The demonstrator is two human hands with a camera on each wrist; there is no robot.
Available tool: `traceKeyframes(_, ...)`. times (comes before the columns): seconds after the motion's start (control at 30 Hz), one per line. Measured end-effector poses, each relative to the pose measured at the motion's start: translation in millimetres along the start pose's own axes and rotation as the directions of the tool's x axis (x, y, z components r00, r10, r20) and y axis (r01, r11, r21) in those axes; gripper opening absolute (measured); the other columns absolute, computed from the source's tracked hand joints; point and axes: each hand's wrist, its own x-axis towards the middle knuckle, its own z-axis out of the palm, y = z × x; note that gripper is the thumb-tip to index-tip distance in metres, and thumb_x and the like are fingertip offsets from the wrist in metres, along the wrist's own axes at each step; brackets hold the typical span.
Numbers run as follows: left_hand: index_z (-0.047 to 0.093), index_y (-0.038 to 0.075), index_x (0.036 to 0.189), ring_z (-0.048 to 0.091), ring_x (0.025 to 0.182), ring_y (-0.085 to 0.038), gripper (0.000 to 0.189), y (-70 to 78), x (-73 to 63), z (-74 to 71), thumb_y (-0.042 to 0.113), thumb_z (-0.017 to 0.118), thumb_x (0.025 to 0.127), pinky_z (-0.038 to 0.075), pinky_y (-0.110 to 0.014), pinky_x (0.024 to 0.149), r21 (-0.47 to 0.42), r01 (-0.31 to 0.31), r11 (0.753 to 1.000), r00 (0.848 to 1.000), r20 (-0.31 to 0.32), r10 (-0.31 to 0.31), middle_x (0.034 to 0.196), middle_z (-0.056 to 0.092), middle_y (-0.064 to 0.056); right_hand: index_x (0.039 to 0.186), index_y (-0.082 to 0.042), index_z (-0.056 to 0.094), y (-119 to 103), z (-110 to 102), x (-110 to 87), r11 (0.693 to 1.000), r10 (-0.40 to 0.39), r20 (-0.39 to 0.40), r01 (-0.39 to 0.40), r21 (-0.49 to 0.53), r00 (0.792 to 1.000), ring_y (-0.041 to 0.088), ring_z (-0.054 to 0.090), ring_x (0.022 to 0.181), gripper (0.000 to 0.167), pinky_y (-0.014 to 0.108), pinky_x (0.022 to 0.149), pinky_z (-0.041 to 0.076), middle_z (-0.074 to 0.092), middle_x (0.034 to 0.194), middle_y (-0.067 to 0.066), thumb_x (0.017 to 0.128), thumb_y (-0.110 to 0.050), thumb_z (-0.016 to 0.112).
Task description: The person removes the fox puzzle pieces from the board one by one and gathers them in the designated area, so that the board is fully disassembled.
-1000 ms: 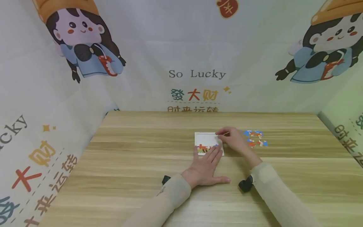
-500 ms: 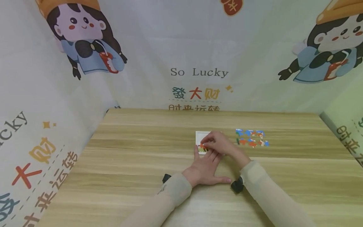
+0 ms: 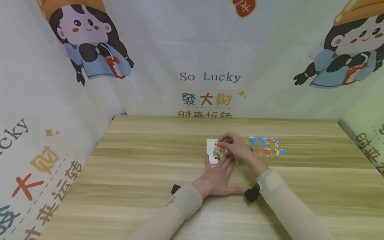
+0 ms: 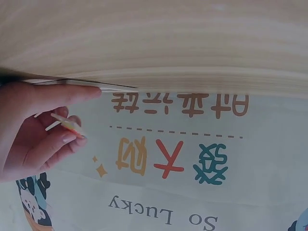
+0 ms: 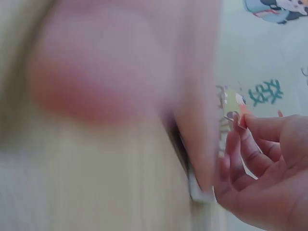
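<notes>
In the head view a white puzzle tray point(image 3: 210, 150) lies on the wooden table. My left hand point(image 3: 216, 178) rests spread over its near edge, fingers straight and thumb out to the right. Above the tray, my right hand point(image 3: 238, 146) pinches a puzzle piece point(image 3: 216, 150) printed in green and orange. The right wrist view shows that piece point(image 5: 232, 102) held between thumb and fingers, tilted off the board. Several other pieces point(image 3: 220, 157) sit in the tray's near part, partly covered by the fingers.
To the right of the tray lie several loose puzzle pieces point(image 3: 265, 146) in blue and orange, in rough rows. A printed cloth point(image 3: 156, 66) hangs behind the wooden table point(image 3: 144, 173). Each wrist wears a black camera.
My right hand moved from the tray's right edge leftward over its near part, then rose slightly with a green and orange piece pinched. The left hand stayed in place.
</notes>
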Motion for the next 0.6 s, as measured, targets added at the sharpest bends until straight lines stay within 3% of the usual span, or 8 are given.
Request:
traceKeyframes(0.2, 0.006, 0.019, 0.162, -0.001, 0.157, -0.012, 0.104, 0.0, 2.1, 1.4, 0.084, 0.037, 0.086, 0.002, -0.077, 0.114, 0.018, 0.003, 1.000, 1.000, 0.000, -0.003, 0.170, 0.000, 0.004, 0.121, 0.009, 0.055, 10.1, -24.4, -7.6, 0.997, 0.020, -0.067, -0.015, 0.074, 0.998, 0.010, 0.062, 0.080, 0.025, 0.026, 0.073, 0.059, 0.065, 0.096, 0.009, 0.102, -0.007, 0.054)
traceKeyframes(0.4, 0.007, 0.018, 0.162, -0.002, 0.158, -0.013, 0.105, -0.4, 6.0, 4.6, 0.085, 0.035, 0.086, 0.002, -0.077, 0.113, 0.033, 0.000, 0.999, 1.000, 0.000, 0.000, 0.170, -0.004, 0.003, 0.124, 0.014, 0.052, 17.4, -50.2, -27.3, 0.992, 0.027, -0.088, -0.017, 0.122, 0.996, 0.005, 0.065, 0.079, 0.030, 0.027, 0.075, 0.061, 0.064, 0.100, 0.008, 0.100, -0.003, 0.055)
traceKeyframes(0.6, 0.006, 0.018, 0.162, -0.003, 0.158, -0.013, 0.105, 1.0, 5.3, 3.1, 0.084, 0.036, 0.087, 0.002, -0.077, 0.114, 0.026, 0.003, 1.000, 1.000, 0.006, -0.003, 0.170, -0.004, 0.003, 0.128, 0.014, 0.051, 20.9, -73.4, -48.7, 0.996, 0.056, -0.104, -0.049, 0.071, 0.993, 0.004, 0.064, 0.081, 0.035, 0.026, 0.078, 0.060, 0.063, 0.102, 0.008, 0.099, -0.005, 0.057)
